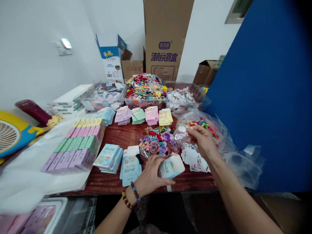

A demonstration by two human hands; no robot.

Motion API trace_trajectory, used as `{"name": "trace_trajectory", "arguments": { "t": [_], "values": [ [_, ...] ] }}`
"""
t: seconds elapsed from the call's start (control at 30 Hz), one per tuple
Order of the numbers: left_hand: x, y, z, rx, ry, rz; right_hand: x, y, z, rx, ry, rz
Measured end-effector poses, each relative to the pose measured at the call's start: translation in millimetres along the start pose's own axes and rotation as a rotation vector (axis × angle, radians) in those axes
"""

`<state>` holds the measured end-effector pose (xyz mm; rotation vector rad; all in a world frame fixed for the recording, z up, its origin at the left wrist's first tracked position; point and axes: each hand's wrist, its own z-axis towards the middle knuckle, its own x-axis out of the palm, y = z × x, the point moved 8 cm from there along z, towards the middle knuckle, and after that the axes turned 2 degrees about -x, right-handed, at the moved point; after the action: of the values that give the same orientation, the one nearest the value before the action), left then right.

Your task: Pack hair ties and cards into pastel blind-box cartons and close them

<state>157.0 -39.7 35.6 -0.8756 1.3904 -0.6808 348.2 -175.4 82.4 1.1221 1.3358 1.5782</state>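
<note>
At the wooden table (pixel 109 185), left hand (pixel 149 174) grips a blue box (pixel 172 167), right hand (pixel 201 139) pinches a plastic bag (pixel 181 133).

You're under bright, even indoor light, with a wall lamp (pixel 66 43) glowing white and shadows staying soft. Glare streaks the clear plastic bag (pixel 243 165). Past the left edge of the table (pixel 109 183), the white sheet (pixel 31 182) blurs; edges bow wide, and the blue panel (pixel 263 91) darkens toward its top corner.
</note>
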Motion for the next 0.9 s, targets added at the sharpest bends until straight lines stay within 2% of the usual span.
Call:
{"name": "trace_trajectory", "arguments": {
  "t": [0.17, 0.3, 0.43, 0.57, 0.77, 0.9],
  "values": [
    [-18.2, 8, 4, -0.001, -0.271, 0.149, 5, 11, -30, 0.01, 0.093, -0.009],
    [-20.1, 9, -5, -0.033, -0.344, 0.191, 25, 6, -52, 0.024, 0.144, -0.111],
    [-18.2, 5, -15, -0.001, -0.405, 0.172, 42, -8, -68, 0.055, 0.159, -0.156],
    [-18.4, 5, -21, 0.001, -0.452, 0.16, 48, -12, -84, -0.04, 0.195, -0.354],
    [-19.0, 1, -24, 0.018, -0.476, 0.219, 66, -6, -105, -0.237, 0.387, -0.763],
    [-15.0, 3, -25, 0.057, -0.487, 0.336, 87, -2, -113, -0.378, 0.699, -0.912]
  ]
}}
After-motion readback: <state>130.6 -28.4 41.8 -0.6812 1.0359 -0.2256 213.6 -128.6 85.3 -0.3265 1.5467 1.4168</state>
